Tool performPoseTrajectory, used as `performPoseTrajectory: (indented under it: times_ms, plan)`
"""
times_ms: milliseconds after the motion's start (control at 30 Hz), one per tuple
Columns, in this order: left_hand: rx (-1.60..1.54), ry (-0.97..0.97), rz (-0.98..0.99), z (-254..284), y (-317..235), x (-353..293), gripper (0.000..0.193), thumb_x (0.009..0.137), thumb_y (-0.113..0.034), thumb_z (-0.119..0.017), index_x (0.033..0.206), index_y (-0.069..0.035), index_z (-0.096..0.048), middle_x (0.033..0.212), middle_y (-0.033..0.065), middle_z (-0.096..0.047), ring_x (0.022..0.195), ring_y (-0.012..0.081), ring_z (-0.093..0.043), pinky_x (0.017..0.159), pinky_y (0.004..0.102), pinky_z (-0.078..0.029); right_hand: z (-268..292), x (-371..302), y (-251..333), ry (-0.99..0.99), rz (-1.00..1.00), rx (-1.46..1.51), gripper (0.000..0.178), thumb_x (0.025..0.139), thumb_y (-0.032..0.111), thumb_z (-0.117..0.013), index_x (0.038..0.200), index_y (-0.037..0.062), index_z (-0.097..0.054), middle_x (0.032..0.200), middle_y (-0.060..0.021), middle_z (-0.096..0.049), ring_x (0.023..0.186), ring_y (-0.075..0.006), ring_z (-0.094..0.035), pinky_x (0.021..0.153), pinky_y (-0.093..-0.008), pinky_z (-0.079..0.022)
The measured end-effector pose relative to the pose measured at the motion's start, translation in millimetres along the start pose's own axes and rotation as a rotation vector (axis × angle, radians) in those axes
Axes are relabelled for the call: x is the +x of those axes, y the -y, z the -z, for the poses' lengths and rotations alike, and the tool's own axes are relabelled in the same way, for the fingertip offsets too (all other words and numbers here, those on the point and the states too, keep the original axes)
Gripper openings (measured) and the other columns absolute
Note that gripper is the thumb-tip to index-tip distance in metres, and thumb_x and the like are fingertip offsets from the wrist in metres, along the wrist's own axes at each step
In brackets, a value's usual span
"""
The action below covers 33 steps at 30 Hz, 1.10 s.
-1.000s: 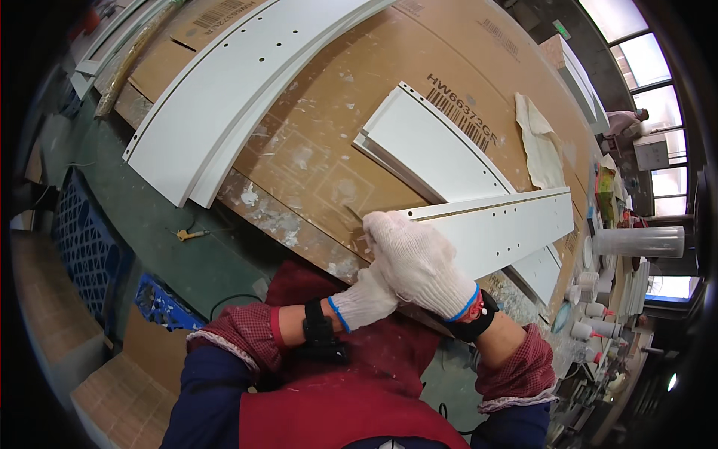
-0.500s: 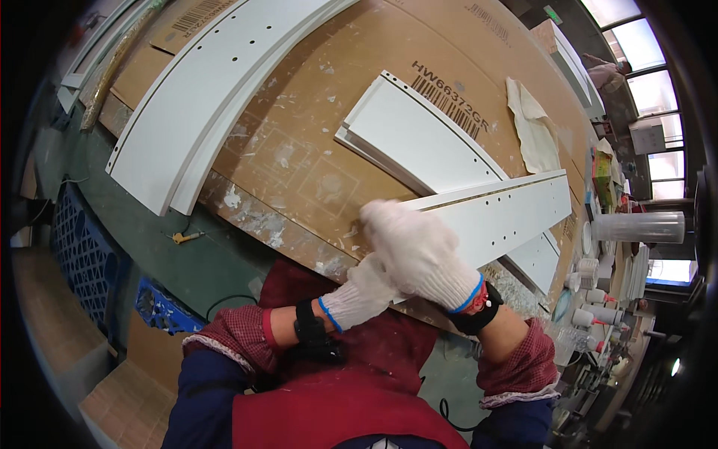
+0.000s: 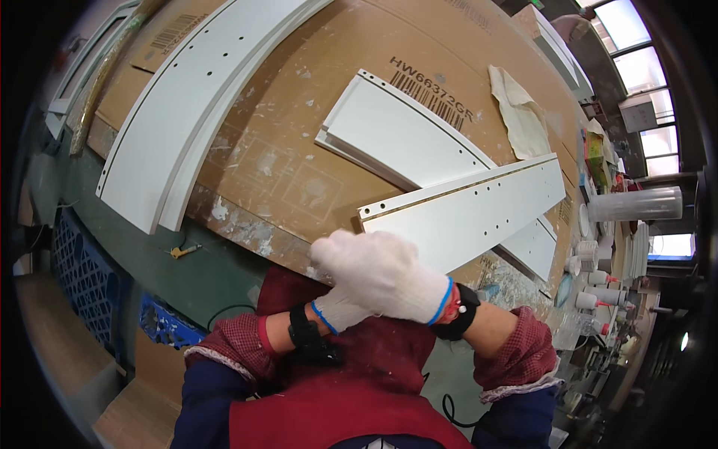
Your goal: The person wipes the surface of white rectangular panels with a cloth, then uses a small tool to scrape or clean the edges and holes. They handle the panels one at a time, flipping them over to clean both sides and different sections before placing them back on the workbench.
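Both my hands wear white knit gloves with blue cuffs and meet over the near edge of the cardboard-covered table. My right hand [image 3: 393, 273] lies over my left, its fingers curled and blurred; anything inside it is hidden. Most of my left hand [image 3: 340, 308] is covered, so its fingers do not show. Just beyond them a white panel [image 3: 479, 209] with drilled holes and a groove lies slanted across another white panel [image 3: 404, 138]. The near end of the upper panel is close to my right hand.
More long white panels [image 3: 187, 82] lie stacked at the left. A cream cloth [image 3: 520, 112] rests beyond the crossed panels. Along the right stand a clear plastic cylinder [image 3: 637, 203] and several bottles. A blue plastic crate [image 3: 86, 273] is on the floor at left.
My joined hands have moved left and toward me, away from the upper panel, whose near end with its holes now shows. The panels keep their places relative to each other; the view has shifted slightly.
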<state>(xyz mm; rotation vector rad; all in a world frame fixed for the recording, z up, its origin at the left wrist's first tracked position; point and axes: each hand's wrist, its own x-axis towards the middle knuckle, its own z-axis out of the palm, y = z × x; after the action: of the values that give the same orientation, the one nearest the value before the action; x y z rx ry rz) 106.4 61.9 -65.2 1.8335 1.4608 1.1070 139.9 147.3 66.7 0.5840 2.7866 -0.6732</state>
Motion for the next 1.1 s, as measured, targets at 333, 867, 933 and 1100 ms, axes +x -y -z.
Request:
performPoseTrajectory:
  times_ms: [333, 867, 933, 1100]
  plan:
    - [-1.215, -0.031, 0.538, 34, -37, 19, 0.033, 0.081, 0.000, -0.063, 0.113, -0.002, -0.061, 0.109, 0.0081, -0.064, 0.099, 0.0178, -0.061, 0.083, 0.0281, -0.051, 47, -115, -216, -0.640, -0.809, -0.182, 0.024, 0.090, 0.026, -0.053, 0.101, 0.0052, -0.058, 0.088, -0.0212, -0.065, 0.079, -0.0417, -0.063, 0.069, -0.0489, -0.050]
    - [-0.549, 0.052, 0.134, -2, 13, -17, 0.054, 0.088, -0.012, -0.063, 0.136, -0.006, -0.039, 0.136, 0.0094, -0.046, 0.127, 0.0193, -0.044, 0.105, 0.0367, -0.038, 4, -5, 6, 0.050, 0.149, 0.013, 0.023, 0.075, 0.008, -0.061, 0.097, 0.0055, -0.057, 0.083, -0.0153, -0.062, 0.077, -0.0306, -0.067, 0.063, -0.0387, -0.054]
    - [0.123, 0.152, -0.052, 19, 10, -9, 0.044, 0.088, -0.011, -0.063, 0.129, -0.006, -0.048, 0.123, 0.0080, -0.056, 0.114, 0.0226, -0.056, 0.096, 0.0369, -0.047, 1, -28, -32, -0.335, 0.168, 0.041, 0.028, 0.076, 0.009, -0.061, 0.104, 0.0068, -0.060, 0.086, -0.0131, -0.064, 0.076, -0.0288, -0.067, 0.062, -0.0377, -0.054]
    - [-1.728, -0.082, 0.802, 40, -30, 29, 0.038, 0.097, -0.021, -0.053, 0.130, -0.003, -0.046, 0.121, 0.0086, -0.057, 0.111, 0.0227, -0.059, 0.095, 0.0365, -0.050, 20, -136, -151, -0.682, -0.495, -0.074, 0.016, 0.091, 0.013, -0.053, 0.100, 0.0033, -0.061, 0.066, -0.0121, -0.058, 0.058, -0.0185, -0.057, 0.056, -0.0324, -0.046]
